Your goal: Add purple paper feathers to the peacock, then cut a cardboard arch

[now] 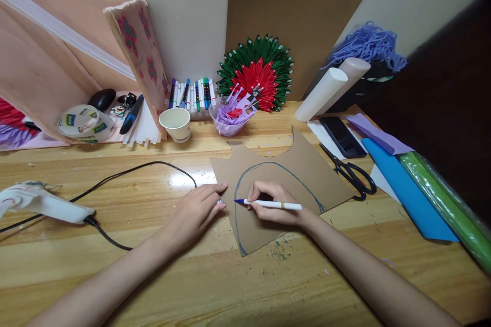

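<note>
The cardboard (307, 161) lies in the middle of the table (199, 286), its blue marker outline (270, 163) arching between the two hands. The right forearm slants in from the table's near right side, and the right hand (274, 202) rests on the sheet, fingers curled, thumb and fingers pinching a white marker (286, 205). The marker lies almost flat, its blue tip at the left line of the outline.

From the near left side, the left forearm reaches in; the left hand (199, 207) lies low, palm down, fingers together and bent, fingertips at the sheet's left edge. A small white-and-blue piece (220, 201) shows by its thumb; whether it is pinched, I cannot tell. Black-handled scissors (358, 179) lie just beside the sheet, toward the table's right edge.
</note>
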`<action>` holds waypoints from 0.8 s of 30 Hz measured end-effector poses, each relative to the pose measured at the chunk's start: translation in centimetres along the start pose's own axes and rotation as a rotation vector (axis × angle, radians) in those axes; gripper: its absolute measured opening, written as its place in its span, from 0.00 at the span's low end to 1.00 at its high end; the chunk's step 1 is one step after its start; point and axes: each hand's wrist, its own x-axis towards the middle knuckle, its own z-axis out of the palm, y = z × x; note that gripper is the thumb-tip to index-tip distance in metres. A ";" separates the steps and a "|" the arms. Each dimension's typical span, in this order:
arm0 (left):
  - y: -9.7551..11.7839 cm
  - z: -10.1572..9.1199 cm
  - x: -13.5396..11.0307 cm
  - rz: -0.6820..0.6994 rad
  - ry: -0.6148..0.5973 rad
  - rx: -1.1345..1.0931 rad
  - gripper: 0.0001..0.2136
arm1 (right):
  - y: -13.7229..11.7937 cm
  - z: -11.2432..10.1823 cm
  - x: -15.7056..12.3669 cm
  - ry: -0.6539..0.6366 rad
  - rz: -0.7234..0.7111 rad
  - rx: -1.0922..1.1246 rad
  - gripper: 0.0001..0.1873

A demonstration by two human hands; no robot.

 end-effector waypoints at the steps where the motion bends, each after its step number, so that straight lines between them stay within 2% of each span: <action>1: 0.1 0.0 0.0 -0.011 0.000 -0.012 0.09 | 0.1 0.0 -0.1 0.021 -0.029 0.059 0.05; 4: 0.6 -0.2 0.2 -0.051 0.005 -0.035 0.09 | 0.2 0.1 -0.2 0.117 -0.088 0.316 0.03; 7: 1.2 -0.2 0.5 -0.087 0.000 -0.015 0.11 | 0.1 0.2 -0.2 0.093 -0.090 0.452 0.05; 12: 2.2 -0.1 0.7 -0.188 -0.033 0.019 0.15 | -0.6 0.3 -0.3 0.007 -0.028 0.356 0.07; 18: 4.8 -0.6 0.2 -0.166 -0.144 0.076 0.16 | -2.2 0.7 -1.5 -0.059 -0.010 0.247 0.08; 21: 6.8 -1.6 0.1 -0.134 -0.252 0.160 0.12 | -3.0 0.7 -2.9 -0.068 -0.124 0.245 0.07; 24: 9.1 -2.8 0.6 -0.043 -0.321 0.262 0.09 | -3.7 0.0 -4.2 -0.039 -0.341 0.198 0.03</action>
